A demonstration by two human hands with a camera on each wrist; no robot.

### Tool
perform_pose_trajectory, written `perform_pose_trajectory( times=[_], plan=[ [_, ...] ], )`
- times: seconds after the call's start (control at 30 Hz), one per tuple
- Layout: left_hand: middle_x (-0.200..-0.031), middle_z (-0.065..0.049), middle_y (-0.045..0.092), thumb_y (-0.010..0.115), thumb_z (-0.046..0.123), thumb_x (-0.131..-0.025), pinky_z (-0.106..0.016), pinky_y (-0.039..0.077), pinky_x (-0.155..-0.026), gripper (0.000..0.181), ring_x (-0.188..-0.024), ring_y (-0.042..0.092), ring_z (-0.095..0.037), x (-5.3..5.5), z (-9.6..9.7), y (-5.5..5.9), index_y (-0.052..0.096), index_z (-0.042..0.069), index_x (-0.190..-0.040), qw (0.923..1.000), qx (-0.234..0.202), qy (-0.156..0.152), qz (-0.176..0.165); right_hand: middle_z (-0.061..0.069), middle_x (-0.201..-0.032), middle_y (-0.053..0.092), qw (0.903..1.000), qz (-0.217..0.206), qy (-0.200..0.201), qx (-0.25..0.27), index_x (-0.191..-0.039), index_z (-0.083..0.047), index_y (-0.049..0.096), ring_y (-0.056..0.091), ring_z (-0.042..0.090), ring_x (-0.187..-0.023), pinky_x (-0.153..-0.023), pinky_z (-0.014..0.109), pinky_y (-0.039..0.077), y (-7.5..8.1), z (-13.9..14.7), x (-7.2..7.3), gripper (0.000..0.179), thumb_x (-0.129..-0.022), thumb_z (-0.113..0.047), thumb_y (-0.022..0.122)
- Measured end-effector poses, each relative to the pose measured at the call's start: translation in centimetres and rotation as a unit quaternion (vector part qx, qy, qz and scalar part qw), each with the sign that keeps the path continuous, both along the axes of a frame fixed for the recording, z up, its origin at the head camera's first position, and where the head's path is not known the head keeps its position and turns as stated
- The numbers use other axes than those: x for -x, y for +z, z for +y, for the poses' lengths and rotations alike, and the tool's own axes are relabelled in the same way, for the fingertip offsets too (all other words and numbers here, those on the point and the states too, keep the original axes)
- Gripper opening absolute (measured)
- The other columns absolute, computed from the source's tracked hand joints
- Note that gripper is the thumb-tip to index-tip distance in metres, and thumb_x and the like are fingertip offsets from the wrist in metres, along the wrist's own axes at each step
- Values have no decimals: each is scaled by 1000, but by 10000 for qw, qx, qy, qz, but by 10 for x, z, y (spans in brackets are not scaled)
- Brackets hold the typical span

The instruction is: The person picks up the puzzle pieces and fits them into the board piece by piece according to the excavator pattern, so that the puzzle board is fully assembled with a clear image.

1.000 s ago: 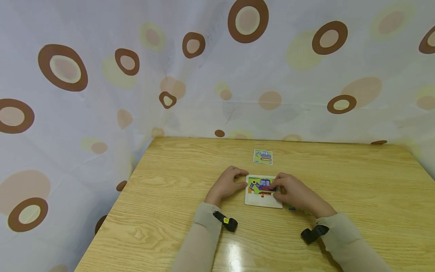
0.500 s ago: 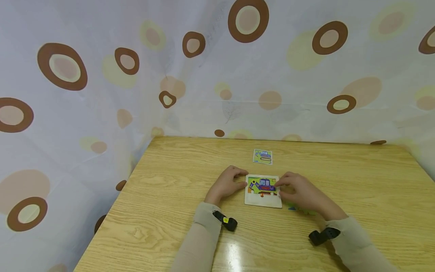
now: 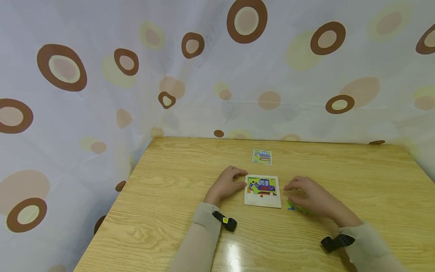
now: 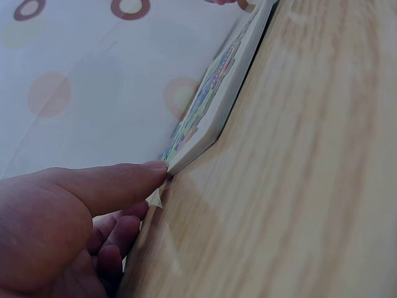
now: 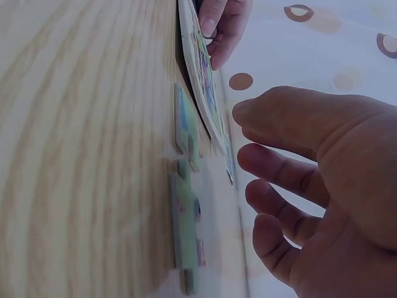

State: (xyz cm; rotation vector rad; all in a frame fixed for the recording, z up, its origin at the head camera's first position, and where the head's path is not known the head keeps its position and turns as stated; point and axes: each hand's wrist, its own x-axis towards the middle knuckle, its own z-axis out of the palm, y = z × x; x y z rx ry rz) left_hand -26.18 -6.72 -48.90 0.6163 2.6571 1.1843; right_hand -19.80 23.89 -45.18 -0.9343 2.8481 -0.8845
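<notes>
While the left hand (image 3: 225,185) touches the board (image 3: 263,201) at its 9 o'clock edge, fingers spread, the right hand (image 3: 310,196) hangs off its 3 o'clock side, fingers loosely bent around nothing. The board lies flat on the desk (image 3: 153,204); it looks light and stiff, likely to slide on the smooth wood grain, so its pale rim suits steadying. A printed digger fills its upper part, above a bare white strip toward 6 o'clock. At 4 o'clock lie at least 2 loose pieces (image 5: 185,214), greenish, flat and knobbed; they seem rigid, best pinched by their sides. A glossy-looking card (image 3: 262,156) lies at 12 o'clock.
</notes>
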Motion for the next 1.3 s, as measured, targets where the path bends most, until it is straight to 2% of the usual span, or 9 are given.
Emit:
perform_pose_trajectory(
  times=[0.17,0.23,0.47,0.73,0.97,1.3],
  plan=[
    [-121,1,54,70,22,-94,-31,44,-94,37,-104,51,-13,1,0,0,65,17,-131,10000,29,-3,-12,-3,-102,65,9998,144,125,2,-107,-9,74,61,21,-95,-80,44,52,-2,6,-4,18,-89,-8,73],
    [-121,1,54,70,23,-94,-30,44,-94,37,-104,51,-13,1,0,0,65,17,-131,10000,36,-6,-18,-3,-102,66,9999,103,118,-10,-107,-9,74,61,22,-96,-83,45,52,-3,9,-4,20,-87,-6,74],
    [-122,1,55,70,23,-94,-31,43,-95,37,-105,51,-13,0,0,0,65,18,-130,10000,37,3,-12,-4,-108,68,9995,-116,143,-242,-108,-13,74,61,28,-105,-90,53,47,-7,12,-8,24,-84,-17,79],
    [-122,1,54,70,23,-95,-31,43,-94,37,-105,51,-13,1,-1,-1,65,18,-131,10000,45,-20,14,-8,-105,66,9989,2,326,-343,-110,-13,74,60,18,-97,-84,45,49,-11,13,-10,28,-83,-20,80],
    [-122,2,54,70,23,-94,-30,43,-95,37,-105,51,-12,1,0,0,65,18,-131,10000,49,-5,-24,-9,-101,63,9989,-193,380,-204,-110,-13,73,55,11,-89,-75,33,48,-10,13,-12,26,-85,-21,79],
    [-121,1,55,70,22,-94,-31,44,-94,37,-105,51,-13,0,0,1,65,16,-130,10000,0,-13,8,-10,-102,64,9989,-15,344,-315,-108,-15,73,58,15,-94,-80,38,50,-11,12,-14,25,-84,-17,79]
  ],
)
